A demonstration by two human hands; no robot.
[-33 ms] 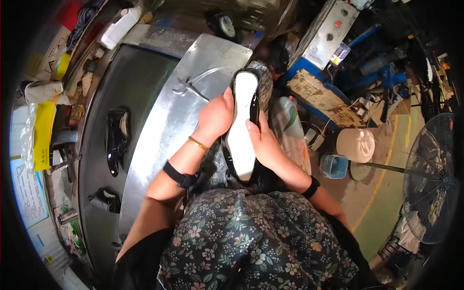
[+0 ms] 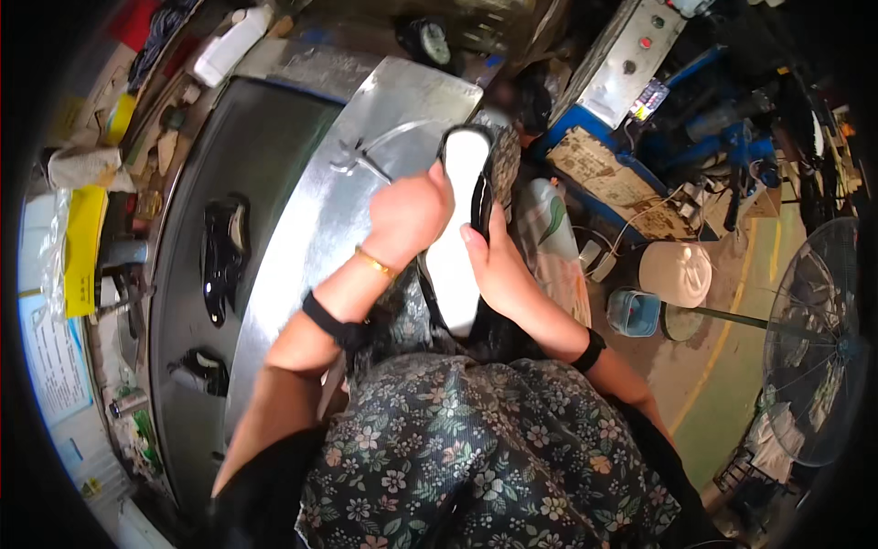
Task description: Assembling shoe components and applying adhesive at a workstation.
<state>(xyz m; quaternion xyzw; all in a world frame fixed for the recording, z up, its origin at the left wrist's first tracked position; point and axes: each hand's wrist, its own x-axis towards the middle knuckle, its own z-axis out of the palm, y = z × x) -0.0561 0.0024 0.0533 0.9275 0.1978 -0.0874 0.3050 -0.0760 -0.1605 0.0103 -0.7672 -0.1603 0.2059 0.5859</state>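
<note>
Your left hand (image 2: 405, 215) has its fingers curled shut over the near side of the white shoe sole (image 2: 457, 229). The thumb lies along the sole's edge, up toward the rounded toe end.

Your right hand (image 2: 501, 265) clamps the far side. Its thumb tip presses on the black shoe upper (image 2: 482, 197), right at the seam where it meets the sole. The other fingers are hidden behind the shoe, so you cannot tell how they sit.

The shoe is held sole-up, toe pointing away from you, above your lap and the floral apron (image 2: 485, 448). It hangs just off the edge of the curved sheet-metal tabletop (image 2: 320, 229) and does not rest on it.

To press the join well:
- Keep both thumbs on the seam line, not on the flat of the sole.
- Work in short steps round the toe, with even pressure from both sides, so that the upper does not creep.
- Brace your wrists against your body, since nothing supports the shoe from below.

Two more black shoes (image 2: 222, 256) lie on the dark conveyor strip to your left, well apart from your hands. A standing fan (image 2: 814, 339) is on the floor to your right.
</note>
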